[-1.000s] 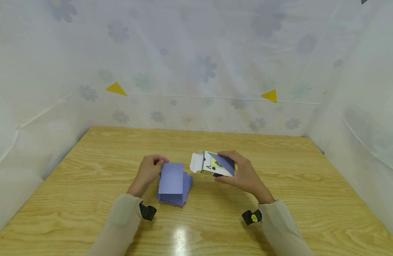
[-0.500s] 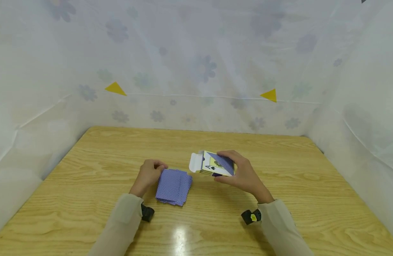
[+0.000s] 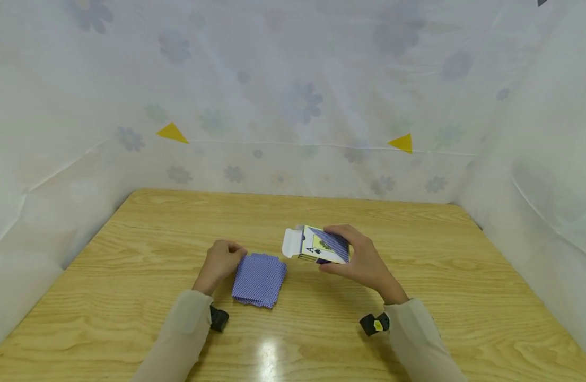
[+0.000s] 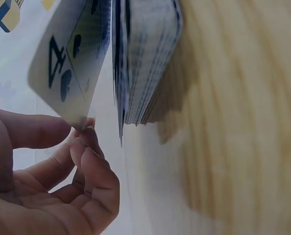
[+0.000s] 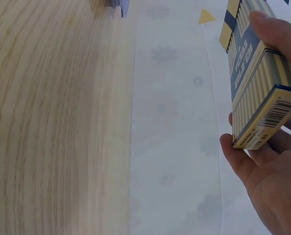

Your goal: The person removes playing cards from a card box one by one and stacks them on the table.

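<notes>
A pile of blue-patterned playing cards [image 3: 258,280] lies back side up on the table, its edges uneven. At its far left corner is my left hand [image 3: 222,261]. In the left wrist view, thumb and fingertips of that left hand [image 4: 57,169] pinch the corner of one playing card [image 4: 69,63] marked with a 4 and black pips, tilted away from the thick pile [image 4: 148,58]. My right hand [image 3: 361,260] grips a card box [image 3: 325,244] above the table, its white flap hanging out toward the pile. The right wrist view shows the box's striped side [image 5: 255,93] and barcoded end.
The wooden table [image 3: 393,228] runs back to a pale flower-print curtain [image 3: 283,79], which also hangs at both sides. Two yellow triangles [image 3: 172,132] mark the back curtain. Black wrist cameras [image 3: 219,319] sit at both sleeves.
A card raised over the pile a second ago has come down onto it. My left hand has shifted slightly left and nearer. The right hand and box stay in place.
</notes>
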### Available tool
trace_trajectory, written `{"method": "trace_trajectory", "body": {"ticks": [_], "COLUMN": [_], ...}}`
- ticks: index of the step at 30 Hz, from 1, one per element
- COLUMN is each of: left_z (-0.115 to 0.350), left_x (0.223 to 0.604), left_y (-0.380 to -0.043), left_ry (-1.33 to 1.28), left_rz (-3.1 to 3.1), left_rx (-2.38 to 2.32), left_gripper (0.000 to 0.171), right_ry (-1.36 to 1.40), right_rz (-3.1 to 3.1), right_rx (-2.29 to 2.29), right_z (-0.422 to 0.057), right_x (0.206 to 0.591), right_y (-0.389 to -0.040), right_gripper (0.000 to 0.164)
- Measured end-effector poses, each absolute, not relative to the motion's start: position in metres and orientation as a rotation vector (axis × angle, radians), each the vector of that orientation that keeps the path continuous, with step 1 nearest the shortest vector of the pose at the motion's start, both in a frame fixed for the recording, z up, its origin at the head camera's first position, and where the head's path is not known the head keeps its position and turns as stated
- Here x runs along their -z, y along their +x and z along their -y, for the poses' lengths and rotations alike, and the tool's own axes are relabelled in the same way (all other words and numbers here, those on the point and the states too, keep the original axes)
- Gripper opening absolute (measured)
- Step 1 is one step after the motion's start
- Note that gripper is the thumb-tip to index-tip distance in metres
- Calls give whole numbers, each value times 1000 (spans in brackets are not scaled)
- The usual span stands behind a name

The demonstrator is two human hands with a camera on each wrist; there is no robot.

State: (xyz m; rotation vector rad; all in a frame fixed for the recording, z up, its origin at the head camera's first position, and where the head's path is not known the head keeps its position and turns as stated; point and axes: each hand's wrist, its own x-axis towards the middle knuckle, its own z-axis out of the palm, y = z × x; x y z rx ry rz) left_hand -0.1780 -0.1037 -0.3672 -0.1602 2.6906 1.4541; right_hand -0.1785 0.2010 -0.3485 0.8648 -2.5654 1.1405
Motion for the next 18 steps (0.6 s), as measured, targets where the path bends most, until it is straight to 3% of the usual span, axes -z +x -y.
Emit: {"method": "trace_trajectory", "body": {"ticks": [18], "left_z": [105], "left_x": [362], "left_y": [-174], "left_ry": [-120], "left_rz": [-2673], "left_rx": [-1397], "left_gripper": [26], "right_ry": [882], "right_rz": [2570], "right_rx": [-1157], "right_z": [-199], "right_x": [347], "right_y": [-176], "right_gripper": [70]}}
